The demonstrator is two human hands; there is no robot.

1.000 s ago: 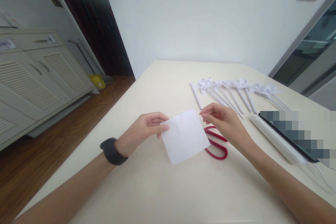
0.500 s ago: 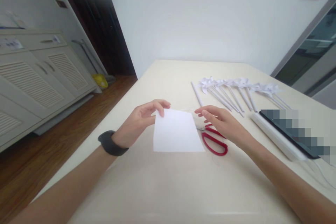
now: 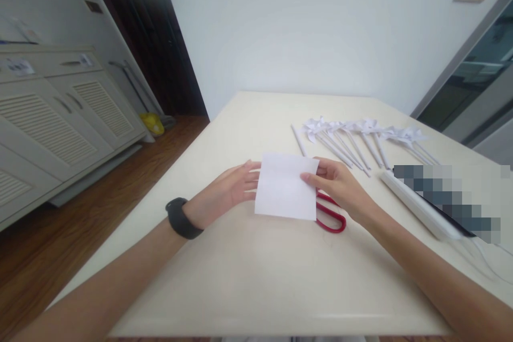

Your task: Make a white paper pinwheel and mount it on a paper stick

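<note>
A square sheet of white paper (image 3: 285,187) is held up over the table, pinched along its right edge by my right hand (image 3: 334,184), thumb in front and fingers behind. At the paper's left edge is my left hand (image 3: 232,187), fingers stretched out with their tips hidden behind the sheet; a black band circles that wrist. Red-handled scissors (image 3: 336,224) lie on the table behind the paper, which covers their blades.
Several white paper pinwheels (image 3: 368,127) on paper sticks lie at the back right, beside a loose white paper stick (image 3: 298,140). A white object (image 3: 420,206) with a dark, blurred-out top and a cable stands at the right. The pale table (image 3: 224,288) meets the wall.
The paper has passed from my left hand's pinch into my right hand's and shifted to the right. My left fingers have straightened, and the sheet now covers more of the scissors.
</note>
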